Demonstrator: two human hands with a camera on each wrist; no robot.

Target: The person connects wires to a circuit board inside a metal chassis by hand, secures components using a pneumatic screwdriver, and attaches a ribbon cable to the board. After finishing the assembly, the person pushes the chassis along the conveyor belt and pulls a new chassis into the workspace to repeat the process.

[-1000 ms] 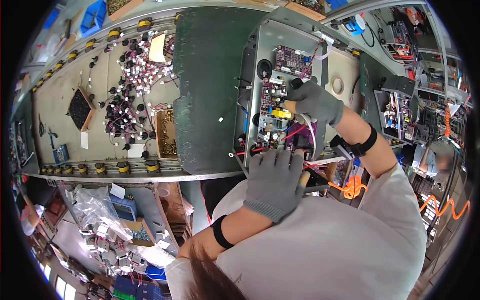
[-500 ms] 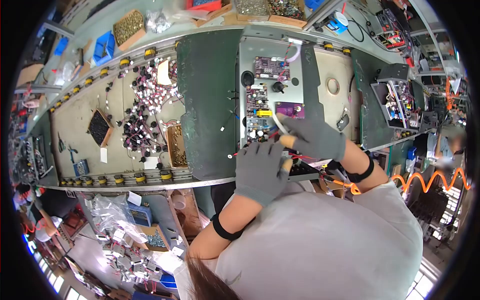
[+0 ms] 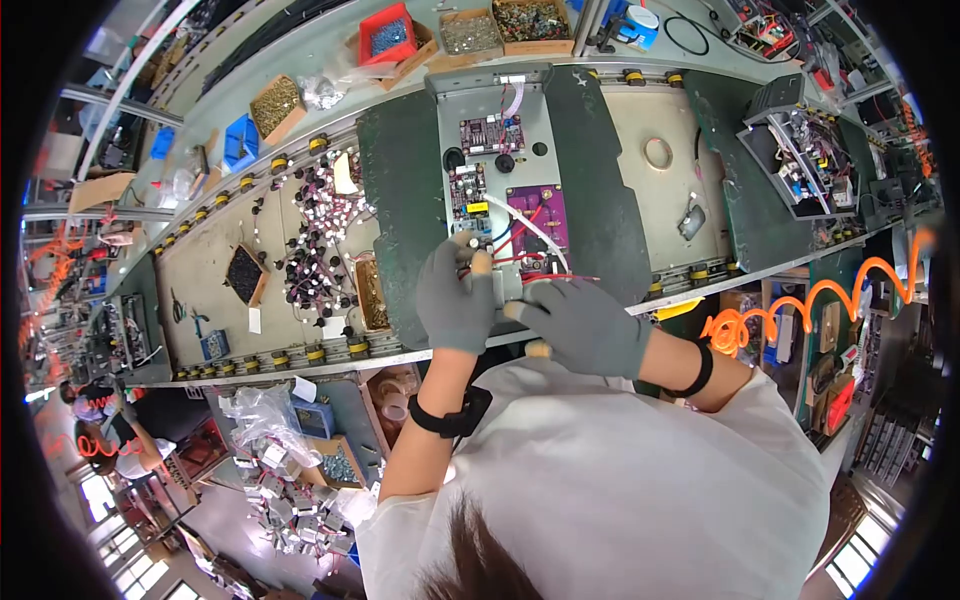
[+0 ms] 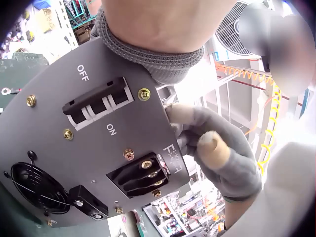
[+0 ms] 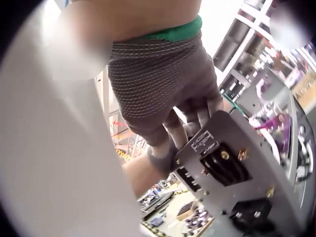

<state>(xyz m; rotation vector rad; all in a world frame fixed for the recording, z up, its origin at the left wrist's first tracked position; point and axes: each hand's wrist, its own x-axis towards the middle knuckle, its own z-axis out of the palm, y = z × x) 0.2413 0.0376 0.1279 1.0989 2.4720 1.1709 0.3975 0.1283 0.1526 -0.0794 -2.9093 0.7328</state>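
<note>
A long metal chassis (image 3: 520,170) lies on the green board, with circuit boards along its left side and a purple board (image 3: 550,197) near me. My gloved left hand (image 3: 455,300) is at the chassis's near left corner, its bare-tipped thumb and finger reaching in over the wires; what lies between them I cannot tell. My gloved right hand (image 3: 585,325) is at the near end, fingers bent loosely over the edge of the dark end panel (image 4: 98,158), thumb standing apart. A white cable (image 3: 535,228) crosses the purple board; red wires (image 3: 515,258) run beside it. The panel carries a breaker switch (image 4: 98,103).
Left of the board lie a heap of wired black parts (image 3: 320,250) and a box of small brass-coloured parts (image 3: 372,292). A tape roll (image 3: 658,153) and another chassis (image 3: 800,150) are to the right. An orange coiled hose (image 3: 850,290) hangs at the right.
My right hand has drawn back from the middle of the chassis to its near end, leaving the white cable across the purple board. My left hand has shifted to the near left corner.
</note>
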